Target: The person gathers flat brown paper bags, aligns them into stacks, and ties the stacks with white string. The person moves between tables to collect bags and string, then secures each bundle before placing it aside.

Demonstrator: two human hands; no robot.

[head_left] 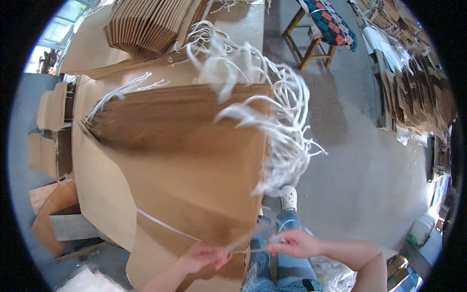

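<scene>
Thin white cord (168, 226) lies across the near end of the flat brown paper stack (194, 180), long axis slanting from upper left down to the left hand (206, 256), then near level to the right. Left fingers curled closed on it; right hand (294, 243) pinching it, fingertips blurred.

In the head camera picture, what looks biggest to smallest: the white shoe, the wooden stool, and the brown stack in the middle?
1. Brown stack
2. Wooden stool
3. White shoe
</scene>
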